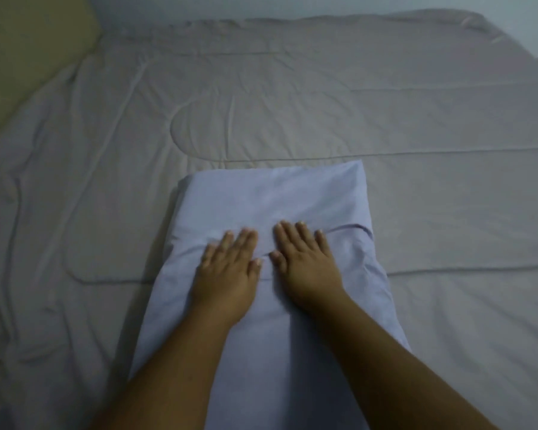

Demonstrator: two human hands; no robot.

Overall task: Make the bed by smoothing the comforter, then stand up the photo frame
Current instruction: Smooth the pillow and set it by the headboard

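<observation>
Grey creased comforter [416, 135], perhaps wall [261, 7] behind; both hands' fingers [303, 240] flat on pillow [277, 193].

I get a dim, bluish, soft view; the comforter [292, 119] reads warmer at its centre, darker toward its corners. The left hand [227, 274] and right hand [308, 268] look slightly smeared.

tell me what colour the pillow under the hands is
Pale lavender-blue, plain with no pattern. The pillow shows best in the head view, the only one.

Pale lavender pillow [271, 200], grey stitch-patterned comforter [416, 119], olive-yellow sheet [22, 48]
</observation>
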